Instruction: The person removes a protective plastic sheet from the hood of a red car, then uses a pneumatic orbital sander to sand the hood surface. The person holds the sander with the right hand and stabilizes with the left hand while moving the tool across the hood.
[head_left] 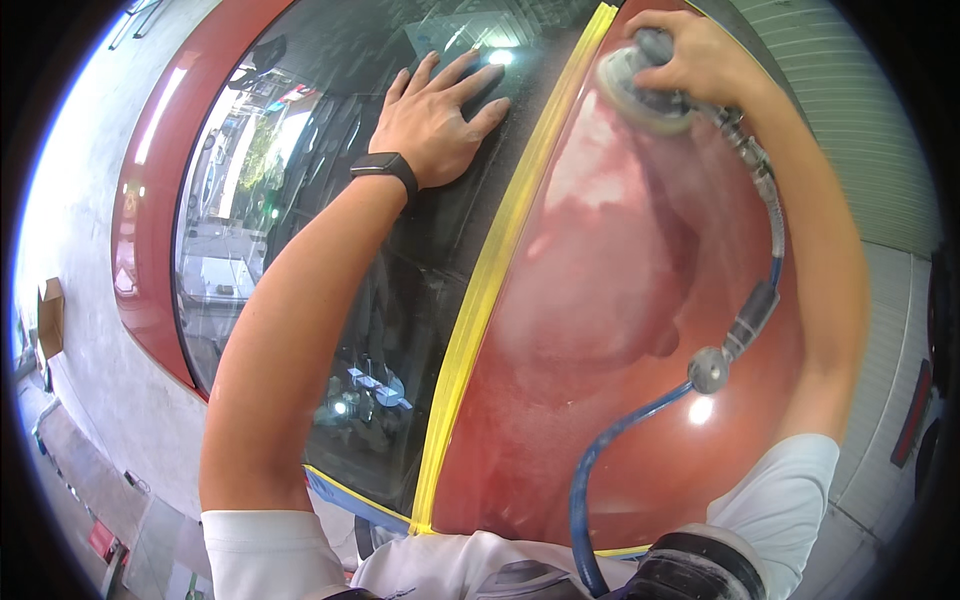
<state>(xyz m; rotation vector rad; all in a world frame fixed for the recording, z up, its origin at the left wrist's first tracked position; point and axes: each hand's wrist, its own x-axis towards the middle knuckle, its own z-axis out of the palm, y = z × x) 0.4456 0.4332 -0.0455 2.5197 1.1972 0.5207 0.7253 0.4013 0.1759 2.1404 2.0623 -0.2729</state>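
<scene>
All fingers of the left hand [428, 130] are spread wide, palm down on the dark window glass [390, 290], its grip holding nothing; a black wristband [385, 168] circles the wrist. The right hand [700, 58] has its grip curled around the top of a pneumatic sander [627, 88], whose round, pale pad sits at the upper end of a dusty red car panel [590, 290]. Between glass and panel runs a long strip of yellow masking tape [478, 270]. A blue air hose [590, 455], joined to the sander through grey couplings, curves down over the panel toward the person's white shirt [440, 562]. A cardboard box [50, 318] shows at the far left, beside pale concrete.
</scene>
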